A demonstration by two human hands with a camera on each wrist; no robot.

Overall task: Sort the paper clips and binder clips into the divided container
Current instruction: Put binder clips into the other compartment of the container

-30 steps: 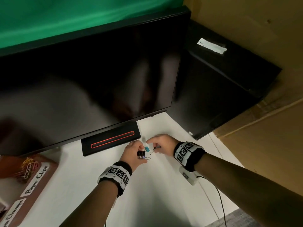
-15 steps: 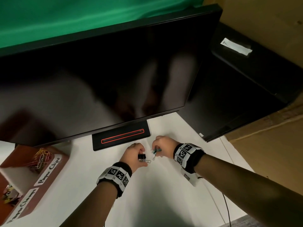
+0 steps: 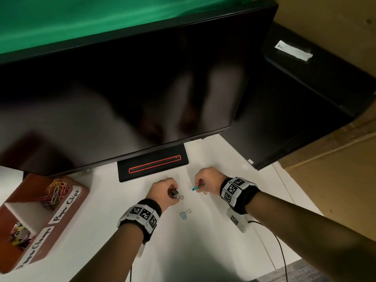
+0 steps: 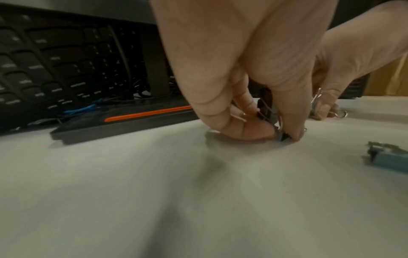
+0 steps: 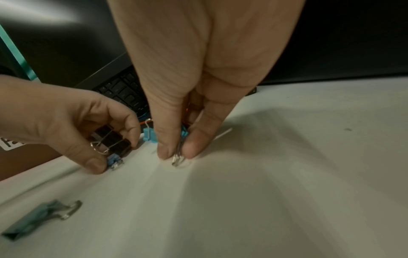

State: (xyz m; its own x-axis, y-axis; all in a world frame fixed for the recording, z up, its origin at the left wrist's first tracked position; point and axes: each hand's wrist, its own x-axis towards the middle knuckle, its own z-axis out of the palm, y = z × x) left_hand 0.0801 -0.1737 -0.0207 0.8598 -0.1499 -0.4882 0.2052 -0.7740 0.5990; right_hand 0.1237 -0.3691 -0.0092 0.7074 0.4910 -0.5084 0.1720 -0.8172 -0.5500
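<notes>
On the white desk my left hand (image 3: 171,192) grips a bunch of black binder clips (image 5: 111,139), with a small blue clip (image 5: 113,159) pinched at its fingertips. My right hand (image 3: 200,185) pinches bright blue binder clips (image 5: 150,137) by their wire handles, fingertips down on the desk. A pale blue binder clip (image 3: 185,213) lies loose between my wrists, also seen as the blue clip (image 5: 37,220) in the right wrist view. The brown divided container (image 3: 67,208) stands at the left, with coloured paper clips (image 3: 56,192) in the far compartment and binder clips (image 3: 19,235) in the near one.
A large dark monitor (image 3: 122,94) hangs over the back of the desk on a black base (image 3: 152,162) with a red stripe. A keyboard (image 4: 55,66) lies behind the base. A second black screen (image 3: 284,119) stands at the right. A cable (image 3: 280,251) trails from my right wrist.
My hands have drawn apart, each keeping its clips. The pale blue binder clip now lies loose on the desk between my wrists. My head has turned left, bringing the container further into view.
</notes>
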